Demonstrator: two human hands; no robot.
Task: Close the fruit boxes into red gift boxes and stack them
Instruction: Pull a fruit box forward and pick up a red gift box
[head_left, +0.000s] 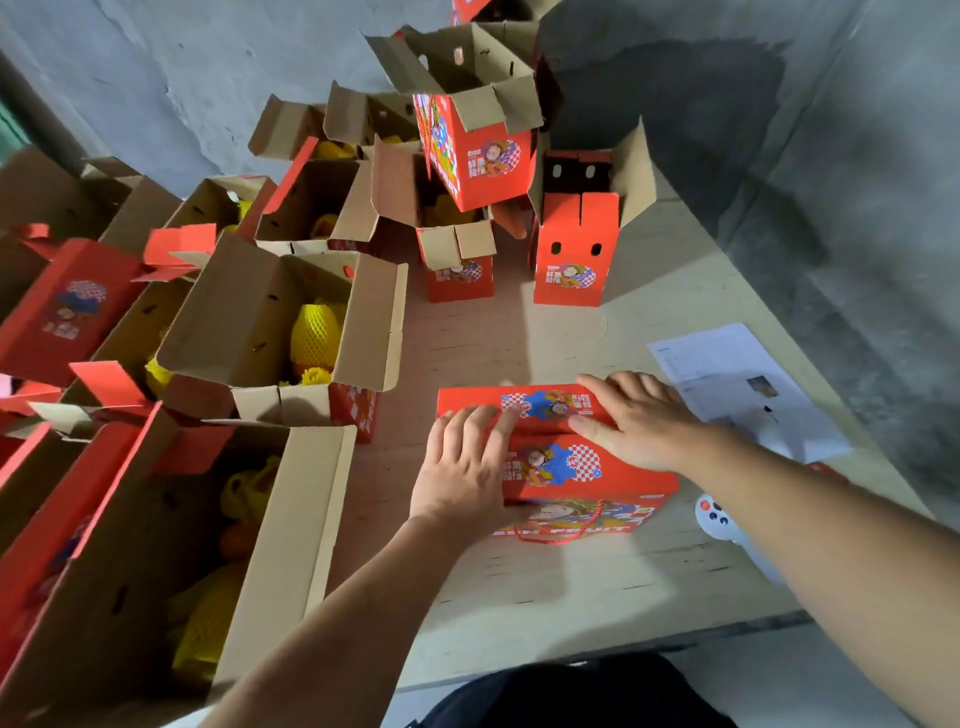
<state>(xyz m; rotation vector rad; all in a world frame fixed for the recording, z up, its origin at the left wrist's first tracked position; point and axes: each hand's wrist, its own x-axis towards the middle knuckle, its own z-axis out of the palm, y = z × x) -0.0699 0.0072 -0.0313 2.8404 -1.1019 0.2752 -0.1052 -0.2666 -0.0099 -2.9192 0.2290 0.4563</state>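
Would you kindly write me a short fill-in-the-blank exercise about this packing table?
1. Both hands, left hand and right hand, rest on a closed gift box coloured ____.
2. The fruit in the open box wears foam netting coloured ____.
3. A printed sheet of ____ lies on the table beyond the right hand.

Missing words: red; yellow; paper

One closed red printed cardboard gift box (582, 462), one white printed paper sheet (737, 384), two bare hands, and many open-flapped boxes (uncountable, overlapping).
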